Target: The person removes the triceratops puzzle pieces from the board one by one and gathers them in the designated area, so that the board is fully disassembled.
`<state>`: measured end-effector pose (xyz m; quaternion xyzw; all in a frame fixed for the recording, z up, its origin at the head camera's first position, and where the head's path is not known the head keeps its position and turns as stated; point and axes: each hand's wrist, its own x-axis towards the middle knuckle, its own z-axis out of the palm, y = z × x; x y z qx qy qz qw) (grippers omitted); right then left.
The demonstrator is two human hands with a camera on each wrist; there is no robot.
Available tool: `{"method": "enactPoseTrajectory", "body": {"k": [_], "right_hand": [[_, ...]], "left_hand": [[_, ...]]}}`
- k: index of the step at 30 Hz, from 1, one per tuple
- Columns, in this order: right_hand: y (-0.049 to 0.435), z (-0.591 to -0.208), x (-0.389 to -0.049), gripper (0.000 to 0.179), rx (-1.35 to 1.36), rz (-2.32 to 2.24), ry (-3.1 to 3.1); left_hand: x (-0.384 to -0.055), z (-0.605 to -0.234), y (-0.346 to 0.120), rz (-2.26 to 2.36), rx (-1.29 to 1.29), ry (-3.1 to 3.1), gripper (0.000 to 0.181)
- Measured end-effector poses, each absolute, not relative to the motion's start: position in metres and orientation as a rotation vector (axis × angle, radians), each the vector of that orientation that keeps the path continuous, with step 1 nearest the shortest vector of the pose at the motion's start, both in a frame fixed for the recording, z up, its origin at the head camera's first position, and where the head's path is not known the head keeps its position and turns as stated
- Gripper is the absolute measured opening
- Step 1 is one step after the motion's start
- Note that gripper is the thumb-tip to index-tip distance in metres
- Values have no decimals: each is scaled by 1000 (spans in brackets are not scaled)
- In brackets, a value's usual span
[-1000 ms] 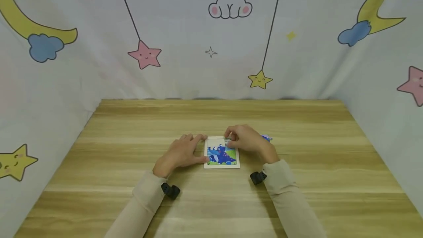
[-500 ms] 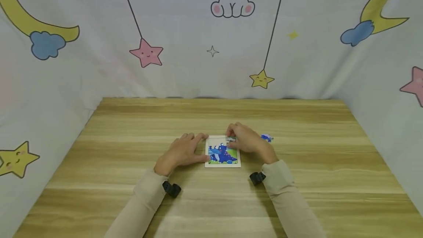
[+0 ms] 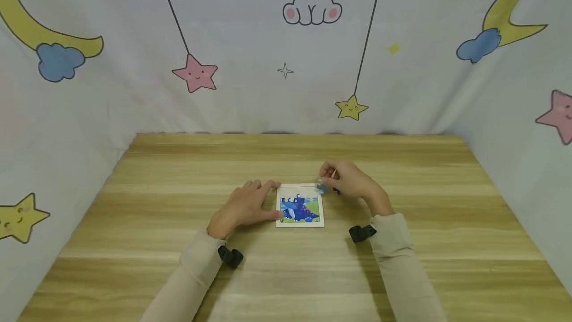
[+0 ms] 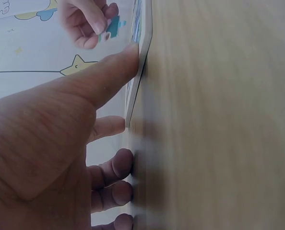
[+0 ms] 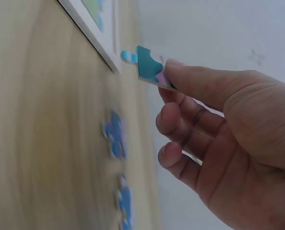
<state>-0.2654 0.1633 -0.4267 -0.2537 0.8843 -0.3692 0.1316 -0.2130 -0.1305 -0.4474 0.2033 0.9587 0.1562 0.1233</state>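
Observation:
A white-framed puzzle board (image 3: 300, 224) lies flat on the table, its lower part filled with a blue dinosaur picture and its upper part bare. My left hand (image 3: 247, 206) rests at its left side, thumb on the lower left edge and index fingertip at the upper left corner. In the left wrist view the other fingers of that hand (image 4: 51, 143) touch the tabletop. Just above the board's upper right corner, my right hand (image 3: 350, 179) pinches a teal, white and pink puzzle piece (image 5: 149, 64) between thumb and fingers. The piece is clear of the board.
In the right wrist view, blurred blue puzzle pieces (image 5: 116, 134) lie on the wooden table (image 3: 286, 272) beside the board. The right hand mostly hides them in the head view. A white cloth (image 3: 250, 98) printed with stars and moons hangs behind the table.
My right hand has lifted the puzzle piece from the board's upper right part and moved right and slightly away. The left hand has stayed at the board's left side.

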Motion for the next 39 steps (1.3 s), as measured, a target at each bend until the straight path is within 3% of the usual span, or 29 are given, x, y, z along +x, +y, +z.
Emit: {"method": "enactPoseTrajectory", "body": {"k": [16,39], "right_hand": [[268,-416,-259,12,-520,-1003,2664],[265,-417,-258,17,-388,-918,2729]], "left_hand": [[-215,-451,-128,448,616,2792,80],[-211,-448,-132,462,626,2794,79]]}}
